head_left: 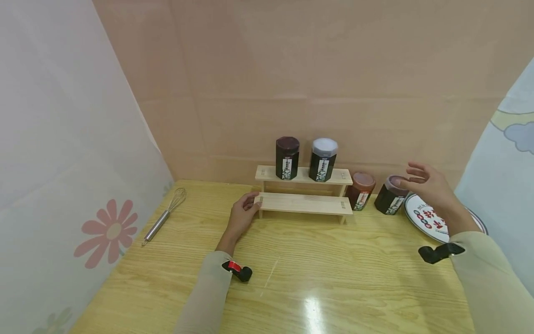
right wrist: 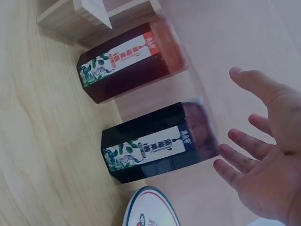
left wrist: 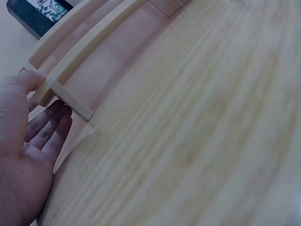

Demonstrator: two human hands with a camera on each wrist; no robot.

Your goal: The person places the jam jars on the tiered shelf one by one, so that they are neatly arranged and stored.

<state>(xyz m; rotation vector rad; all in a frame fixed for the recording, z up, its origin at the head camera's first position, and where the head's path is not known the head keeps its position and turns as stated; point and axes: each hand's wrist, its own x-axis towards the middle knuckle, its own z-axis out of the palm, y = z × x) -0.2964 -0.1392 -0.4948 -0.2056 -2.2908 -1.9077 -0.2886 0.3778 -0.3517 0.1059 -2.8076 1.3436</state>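
A two-tier wooden shelf (head_left: 304,204) stands at the back of the table. On its upper tier are a dark-lidded jar (head_left: 287,157) and a white-lidded jar (head_left: 323,159). My left hand (head_left: 251,202) touches the left end of the lower tier. In the left wrist view its thumb (left wrist: 30,82) rests against the plank end of the shelf (left wrist: 84,61) and its straight fingers (left wrist: 49,125) lie beside the leg. My right hand (head_left: 418,178) hovers open and empty just above a purple-lidded jar (head_left: 391,195). In the right wrist view this hand (right wrist: 249,143) is spread beside that jar (right wrist: 160,146).
A brown-lidded jar (head_left: 360,190) stands on the table between the shelf and the purple-lidded jar, and shows again (right wrist: 131,61). A printed plate (head_left: 429,218) lies at the right edge. A metal whisk (head_left: 164,215) lies at the left. Walls close in behind and on both sides.
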